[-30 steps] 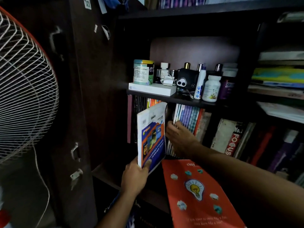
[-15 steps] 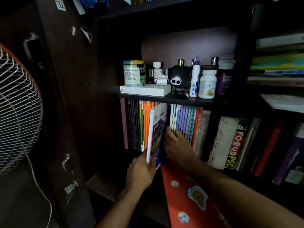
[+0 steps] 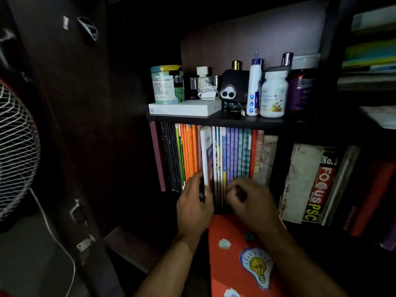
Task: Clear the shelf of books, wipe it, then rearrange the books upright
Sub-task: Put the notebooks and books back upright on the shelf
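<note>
On the lower shelf, under the board w/ bottles, the white-covered book (image 3: pixel 206 155) stands nearly upright in the row, wedged btwn the orange spines (image 3: pixel 189 153) and the purple/teal spines (image 3: pixel 235 153). Step in hand looks like the rearranging stage: seating this book flush. Left hand (image 3: pixel 194 204) holds its lower edge, fingers curled round it, wrist low. Right hand (image 3: pixel 249 200) sits at the foot of the neighbouring spines, fingers bent; whether it pinches anything, can't tell. Next move prob. needs a push inward while keeping the gap open. An orange lightbulb-cover book (image 3: pixel 242 260) lies below, under the right forearm, not yet shelved.
</note>
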Available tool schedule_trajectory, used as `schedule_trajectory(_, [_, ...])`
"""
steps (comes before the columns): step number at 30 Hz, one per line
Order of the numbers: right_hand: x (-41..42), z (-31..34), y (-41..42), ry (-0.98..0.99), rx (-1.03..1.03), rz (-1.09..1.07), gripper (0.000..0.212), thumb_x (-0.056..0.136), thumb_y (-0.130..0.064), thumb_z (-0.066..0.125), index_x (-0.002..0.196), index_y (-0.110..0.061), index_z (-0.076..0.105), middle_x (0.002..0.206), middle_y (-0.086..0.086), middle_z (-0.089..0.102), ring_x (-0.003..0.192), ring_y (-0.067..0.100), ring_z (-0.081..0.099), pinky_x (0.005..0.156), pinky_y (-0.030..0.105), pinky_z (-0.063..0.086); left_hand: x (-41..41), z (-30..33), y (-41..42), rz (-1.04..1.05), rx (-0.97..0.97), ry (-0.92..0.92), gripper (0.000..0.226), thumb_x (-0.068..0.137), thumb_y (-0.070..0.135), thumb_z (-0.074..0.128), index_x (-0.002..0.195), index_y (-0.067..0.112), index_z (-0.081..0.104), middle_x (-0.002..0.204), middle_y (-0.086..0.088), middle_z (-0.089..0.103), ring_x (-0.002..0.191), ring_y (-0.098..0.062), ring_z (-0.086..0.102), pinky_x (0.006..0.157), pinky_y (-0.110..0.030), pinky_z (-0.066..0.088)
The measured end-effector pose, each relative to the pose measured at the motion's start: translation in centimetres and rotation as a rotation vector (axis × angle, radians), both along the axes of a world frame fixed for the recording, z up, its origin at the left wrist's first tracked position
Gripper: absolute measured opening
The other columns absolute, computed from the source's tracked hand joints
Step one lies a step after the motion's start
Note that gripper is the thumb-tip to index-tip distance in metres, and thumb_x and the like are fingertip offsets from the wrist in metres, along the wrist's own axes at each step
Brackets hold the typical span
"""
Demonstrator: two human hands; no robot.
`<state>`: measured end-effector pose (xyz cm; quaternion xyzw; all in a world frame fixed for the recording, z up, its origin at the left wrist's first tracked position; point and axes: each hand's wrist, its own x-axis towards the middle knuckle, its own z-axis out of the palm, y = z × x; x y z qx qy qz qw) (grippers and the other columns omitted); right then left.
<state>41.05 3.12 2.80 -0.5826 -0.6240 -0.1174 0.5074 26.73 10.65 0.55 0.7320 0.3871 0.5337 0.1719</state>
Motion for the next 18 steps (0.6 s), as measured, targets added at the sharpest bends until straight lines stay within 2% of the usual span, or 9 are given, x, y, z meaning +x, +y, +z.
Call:
schedule_trajectory(2, [1.1, 0.3, -0.5, 0.121, 0.044, -0.107, 0.014, 0.09, -0.027, 0.053, 0.083, -0.024, 0.065, 0.074, -0.011, 0.065, 0.062, 0.01, 0.061, 0.053, 0.035, 0.053, 0.7, -0.4, 0.2, 0.026, 0.064, 0.044, 0.04, 0.105, 0.035, 0.05, 0.142, 0.02, 0.055, 0.133, 0.0, 0.063, 0.117, -0.014, 0.059, 0.097, -0.023, 0.044])
schedule_trajectory(4, [1.3, 0.4, -0.6, 0.166, 0.039, -0.186, 0.015, 0.091, -0.03, 0.052, 0.084, -0.025, 0.064, 0.071, -0.009, 0.065, 0.059, 0.013, 0.061, 0.051, 0.036, 0.053, 1.4, -0.6, 0.5, 0.053, 0.055, 0.039, 0.041, 0.104, 0.031, 0.054, 0.144, 0.02, 0.055, 0.134, -0.001, 0.064, 0.119, -0.015, 0.06, 0.097, -0.017, 0.039])
schedule_trajectory(6, [0.8, 0.6, -0.6, 0.18, 0.019, -0.219, 0.014, 0.09, -0.033, 0.053, 0.084, -0.026, 0.063, 0.07, -0.009, 0.065, 0.06, 0.014, 0.062, 0.053, 0.035, 0.053, 2.0, -0.5, 1.2, 0.047, 0.039, 0.017, 0.041, 0.102, 0.031, 0.058, 0.143, 0.022, 0.056, 0.134, -0.001, 0.065, 0.118, -0.016, 0.064, 0.097, -0.015, 0.041])
schedule_trajectory(8, [0.2, 0.7, -0.6, 0.194, -0.002, -0.251, 0.004, 0.089, -0.03, 0.062, 0.089, -0.026, 0.063, 0.074, -0.01, 0.067, 0.064, 0.015, 0.063, 0.057, 0.033, 0.053, 2.3, -0.7, 2.1, 0.044, 0.045, 0.019, 0.042, 0.102, 0.03, 0.059, 0.142, 0.022, 0.057, 0.133, -0.004, 0.066, 0.117, -0.016, 0.064, 0.095, -0.014, 0.041])
schedule_trajectory(10, [0.0, 0.8, -0.7, 0.231, -0.008, -0.26, 0.01, 0.089, -0.027, 0.066, 0.097, -0.027, 0.062, 0.081, -0.01, 0.07, 0.07, 0.016, 0.066, 0.061, 0.033, 0.054, 2.5, -0.7, 2.5, 0.027, 0.046, 0.024, 0.043, 0.102, 0.031, 0.058, 0.143, 0.02, 0.055, 0.135, -0.005, 0.064, 0.12, -0.013, 0.06, 0.096, -0.01, 0.037])
schedule_trajectory(12, [-0.1, 0.9, -0.9, 0.273, 0.011, -0.256, 0.017, 0.089, -0.025, 0.066, 0.105, -0.026, 0.062, 0.089, -0.007, 0.072, 0.077, 0.017, 0.067, 0.066, 0.033, 0.055, 2.5, -0.7, 2.2, -0.018, 0.025, 0.021, 0.045, 0.103, 0.035, 0.054, 0.146, 0.02, 0.052, 0.141, -0.003, 0.06, 0.127, -0.014, 0.056, 0.102, -0.015, 0.038])
schedule_trajectory(14, [-0.2, 1.0, -1.0, 0.313, 0.061, -0.25, 0.022, 0.089, -0.021, 0.066, 0.11, -0.023, 0.06, 0.097, -0.005, 0.068, 0.082, 0.015, 0.064, 0.068, 0.031, 0.052, 2.1, -0.7, 1.3, -0.008, 0.037, 0.051, 0.045, 0.104, 0.038, 0.051, 0.147, 0.023, 0.049, 0.141, 0.003, 0.058, 0.124, -0.013, 0.057, 0.099, -0.025, 0.046])
schedule_trajectory(16, [-0.2, 1.1, -1.2, 0.342, 0.073, -0.25, 0.024, 0.09, -0.021, 0.065, 0.112, -0.022, 0.057, 0.105, -0.005, 0.062, 0.086, 0.013, 0.061, 0.068, 0.027, 0.048, 0.9, -0.9, 0.3, 0.086, 0.05, 0.162, 0.038, 0.102, 0.046, 0.049, 0.137, 0.031, 0.053, 0.131, 0.007, 0.055, 0.111, -0.011, 0.059, 0.086, -0.03, 0.051])
schedule_trajectory(18, [-0.4, 1.1, -1.4, 0.39, 0.047, -0.239, 0.028, 0.09, -0.024, 0.063, 0.118, -0.022, 0.057, 0.108, -0.007, 0.062, 0.087, 0.01, 0.061, 0.066, 0.021, 0.044, -0.7, -1.0, -0.9, 0.098, -0.06, 0.36, 0.044, 0.096, 0.065, 0.043, 0.122, 0.035, 0.061, 0.122, 0.008, 0.056, 0.111, -0.014, 0.059, 0.085, -0.034, 0.052])
